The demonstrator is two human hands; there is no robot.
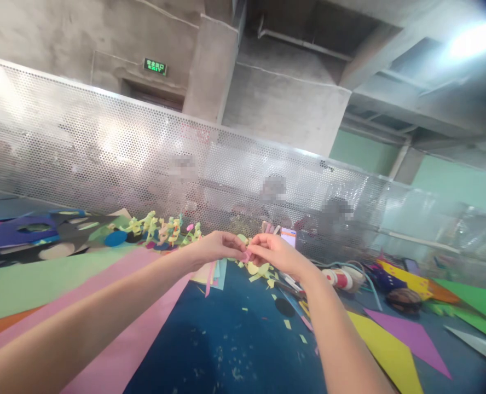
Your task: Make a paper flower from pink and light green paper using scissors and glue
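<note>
My left hand (217, 246) and my right hand (276, 253) meet above the far part of the dark blue table (202, 328). Between their pinched fingertips shows a small pink piece (248, 254), perhaps paper or foam; its shape is mostly covered by the fingers. Just under and behind the hands lie pale yellow cut pieces (261, 271). Left of my left hand stands a group of small pale yellow-green figures (173, 230). Below it, coloured paper strips (218, 276) lie in a stack.
Pink sheets (156, 306) and a light green sheet (50, 279) cover the left side. Thread spools (341, 278), a yellow sheet (385, 350) and a purple sheet (411, 336) lie at right. A lit phone (288, 236) stands before the perforated metal screen (115, 148).
</note>
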